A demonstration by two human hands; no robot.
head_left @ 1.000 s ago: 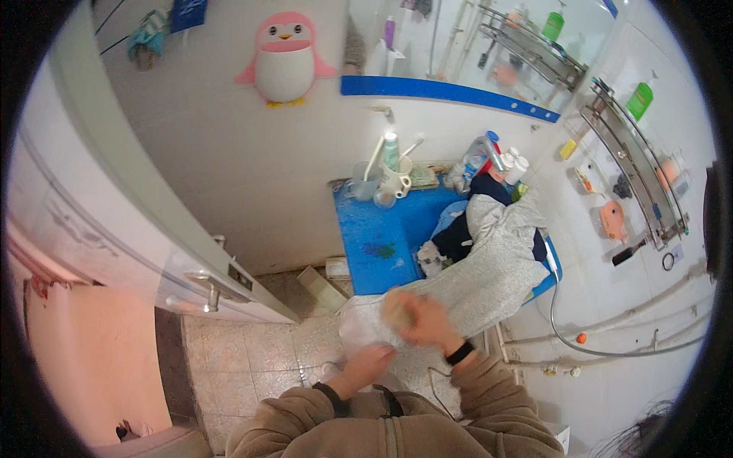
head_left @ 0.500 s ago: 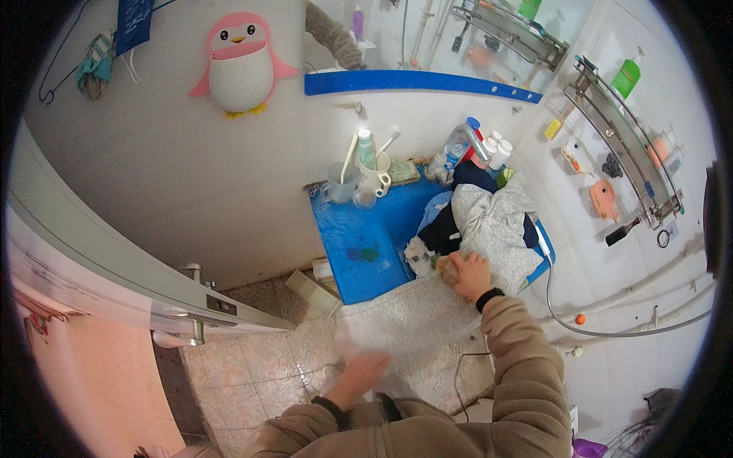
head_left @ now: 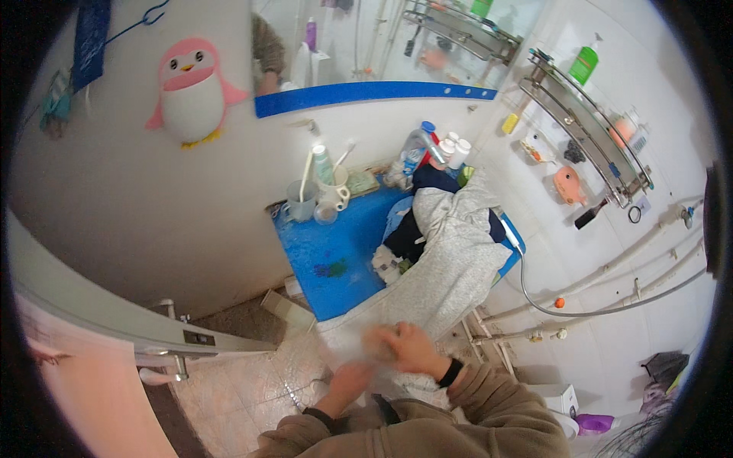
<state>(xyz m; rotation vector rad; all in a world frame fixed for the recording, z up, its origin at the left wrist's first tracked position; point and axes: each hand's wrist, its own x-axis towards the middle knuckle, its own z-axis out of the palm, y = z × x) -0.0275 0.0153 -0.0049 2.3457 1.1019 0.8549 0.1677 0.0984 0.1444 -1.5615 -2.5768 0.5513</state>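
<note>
Counter (head_left: 301, 246): blue, with a dark green stain on its left part. Back left corner: one grey cup (head_left: 300, 204), holding a white-handled stick; one white mug (head_left: 333, 191) beside it, a pale green tube (head_left: 322, 166) standing in it; one small clear cup (head_left: 326, 214) in front of the pair. Back right: a cluster of bottles (head_left: 458, 154), white, red and clear.

Crowding your work: dark clothes (head_left: 406, 235), heaped at the garment's left side and behind it; a white cloth (head_left: 386, 264), crumpled, at the near end of the heap. Right edge of the counter: a hose (head_left: 527, 288), white-headed, running off along the wall.

Surroundings: a pink-and-white penguin holder (head_left: 191, 111) on the wall to your left; a mirror (head_left: 366, 46) with a blue lower strip; a metal-railed shelf (head_left: 588, 126) on your right, a green bottle (head_left: 584, 65) near it; a door (head_left: 99, 294) at your left.

Garment (head_left: 450, 259): light grey, mottled, soft; bunched and folded at its far end on the counter, spread flatter toward you, its near end paler and reaching past the front edge to your hands.

Your right hand (head_left: 412, 348): fingers curled about a tan object (head_left: 379, 343), too blurred to identify, over the garment's near end. Your left hand (head_left: 351, 382): at that same end, blurred; whether it grips or merely presses, you cannot tell.
</note>
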